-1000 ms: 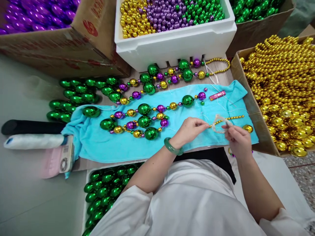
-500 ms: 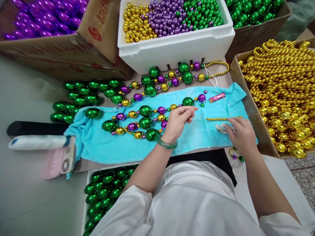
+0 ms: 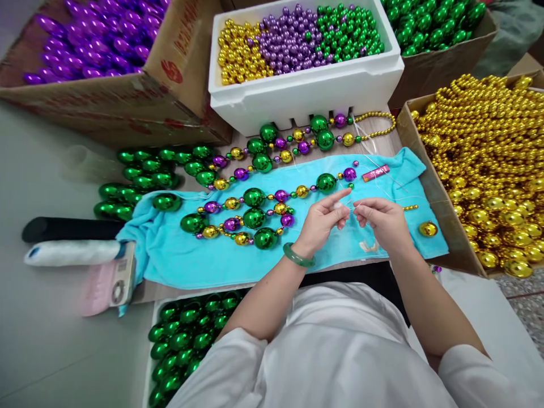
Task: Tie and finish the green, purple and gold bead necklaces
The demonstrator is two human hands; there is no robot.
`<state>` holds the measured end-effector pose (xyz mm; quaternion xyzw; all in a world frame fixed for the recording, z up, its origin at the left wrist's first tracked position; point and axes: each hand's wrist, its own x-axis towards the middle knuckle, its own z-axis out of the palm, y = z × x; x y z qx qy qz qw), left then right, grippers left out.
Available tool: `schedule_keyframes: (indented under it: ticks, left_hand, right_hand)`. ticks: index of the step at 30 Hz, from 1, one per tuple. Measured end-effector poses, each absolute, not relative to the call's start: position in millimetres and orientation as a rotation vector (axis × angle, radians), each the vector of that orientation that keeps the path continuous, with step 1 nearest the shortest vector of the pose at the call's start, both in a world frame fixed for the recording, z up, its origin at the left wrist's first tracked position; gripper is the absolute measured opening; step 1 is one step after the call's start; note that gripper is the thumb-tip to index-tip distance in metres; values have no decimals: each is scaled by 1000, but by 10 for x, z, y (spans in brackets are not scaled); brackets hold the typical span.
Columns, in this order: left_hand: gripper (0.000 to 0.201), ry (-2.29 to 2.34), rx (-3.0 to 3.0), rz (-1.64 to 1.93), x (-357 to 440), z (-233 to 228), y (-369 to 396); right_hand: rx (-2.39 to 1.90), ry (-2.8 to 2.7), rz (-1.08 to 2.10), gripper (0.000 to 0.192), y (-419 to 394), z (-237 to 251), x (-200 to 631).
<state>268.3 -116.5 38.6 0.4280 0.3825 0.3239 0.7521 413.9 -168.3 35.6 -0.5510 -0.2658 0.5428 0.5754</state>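
Over the turquoise towel [image 3: 170,266] my two hands meet, fingertips a little apart. My left hand [image 3: 325,222], a green bangle [image 3: 299,255] on its wrist, pinches a thin white thread. Facing it, my right hand [image 3: 382,222] also pinches the thread. A short row of small gold beads [image 3: 411,207] shows past my right knuckles, partly hidden by the hand. One larger gold bead [image 3: 428,228] lies to the right. Left of my hands lies a looped string of green, purple and gold beads [image 3: 254,218].
A pink-red packet [image 3: 375,173] lies on the towel. Behind it is another beaded necklace [image 3: 325,140]. A white foam box [image 3: 306,93] holds small beads. Cardboard boxes of purple beads [image 3: 102,39] and gold bead strands [image 3: 501,147] stand at the sides. Large green beads [image 3: 182,340] fill a tray below.
My right hand has moved left, from the gold bead row to beside my left hand. A larger gold bead now shows on the towel at right. The view has shifted slightly.
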Motion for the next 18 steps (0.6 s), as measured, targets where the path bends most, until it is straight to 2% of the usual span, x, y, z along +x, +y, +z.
schedule_keyframes:
  ticks: [3,12,15,18]
  left_hand:
    - [59,819,953,677,2695,378,-1163]
    - [62,815,1068,535,2681,425,-1140]
    - [58,826,1067,484,2690,426,-1138]
    - [45,835,1011,438,2697,384,-1127]
  right_hand:
    - [-1286,-659,1289,17,-1670,363,4112]
    - [-1319,-756,1337,23,-1660,429,4194]
    - [-1358,-800,1284,19,-1641,441,4193]
    - [-1417,-792,1169,19,-1616,456,4196]
